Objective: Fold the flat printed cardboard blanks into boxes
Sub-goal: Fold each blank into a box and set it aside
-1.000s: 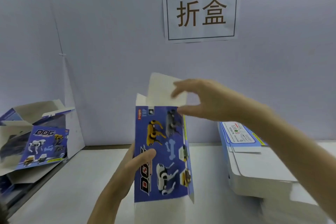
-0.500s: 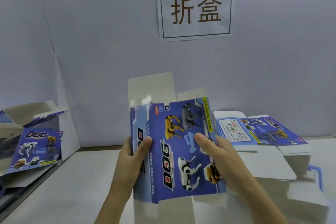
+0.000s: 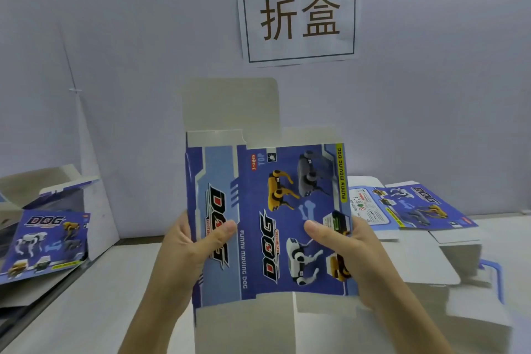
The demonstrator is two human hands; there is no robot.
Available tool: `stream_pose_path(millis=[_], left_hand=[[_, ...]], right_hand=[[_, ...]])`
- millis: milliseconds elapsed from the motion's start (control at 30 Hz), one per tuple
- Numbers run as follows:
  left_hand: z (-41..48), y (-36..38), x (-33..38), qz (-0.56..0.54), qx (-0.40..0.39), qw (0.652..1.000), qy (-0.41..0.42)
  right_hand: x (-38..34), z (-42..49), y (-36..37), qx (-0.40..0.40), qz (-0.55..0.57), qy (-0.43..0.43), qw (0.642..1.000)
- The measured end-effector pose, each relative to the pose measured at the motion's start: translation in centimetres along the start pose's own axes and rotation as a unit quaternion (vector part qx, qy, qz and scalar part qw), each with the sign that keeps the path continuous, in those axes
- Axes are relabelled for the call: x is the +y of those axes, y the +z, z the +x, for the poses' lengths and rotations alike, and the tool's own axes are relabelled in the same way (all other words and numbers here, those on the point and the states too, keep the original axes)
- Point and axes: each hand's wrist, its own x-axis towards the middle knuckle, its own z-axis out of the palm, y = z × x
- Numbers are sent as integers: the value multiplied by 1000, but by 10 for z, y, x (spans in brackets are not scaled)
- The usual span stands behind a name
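Both hands hold 1 blue printed box blank (image 3: 270,218) upright above the table (image 3: 86,310): left hand (image 3: 186,247) grips its left edge, right hand (image 3: 353,253) its right edge, thumbs in front.

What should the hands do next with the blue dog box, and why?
Probably squeeze the box from both sides so it pops open. It looks flat, the left hand and right hand each pinch a side edge, and its top flap stands unfolded.

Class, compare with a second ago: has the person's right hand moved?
Yes. The right hand has dropped away from the wall sign, to the right edge of the blank.
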Motion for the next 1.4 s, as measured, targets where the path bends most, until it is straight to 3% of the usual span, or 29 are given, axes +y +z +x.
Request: stream_pose_path(millis=[100,200,367,567,700,833,967,1033,1100,1133,1200,1267,1333,1400], left_hand=[[-3,0,7,-22,-38,999,-7],[-4,3,3,-6,23,999,25],[-7,4,1,-23,-5,1000,20],[-7,24,-2,7,38,996,74],[-9,33,3,6,-25,997,66],[-13,34,1,4,-86,995,57],[-10,32,-3,32,-95,993,62],[-9,31,-7,41,-106,993,45],[-10,33,-12,64,-117,990,47],[-11,36,-13,68,-123,988,56],[-14,43,-11,19,-169,984,60],[-15,48,-7,-82,-204,974,47],[-17,49,-1,-143,-188,971,26],[-18,51,2,-149,-157,976,-9]], right_hand=[[-4,-3,2,-23,-1,-18,1000],[-1,-2,1,2,0,-30,1000],[0,-1,-6,-42,3,3,999],[5,3,-7,15,-1,-41,999],[6,2,-13,-53,-61,-63,995],[10,6,-20,-92,-36,-91,991],[8,6,-30,-158,-17,-94,983],[4,1,-26,-142,12,-49,989],[-8,4,-19,-99,162,32,981],[-5,3,-21,-131,200,14,971],[-1,5,-13,-110,135,-83,981],[3,2,-17,-146,180,-57,971],[1,5,-20,-112,178,-39,977],[1,7,-18,-128,193,-23,973]])
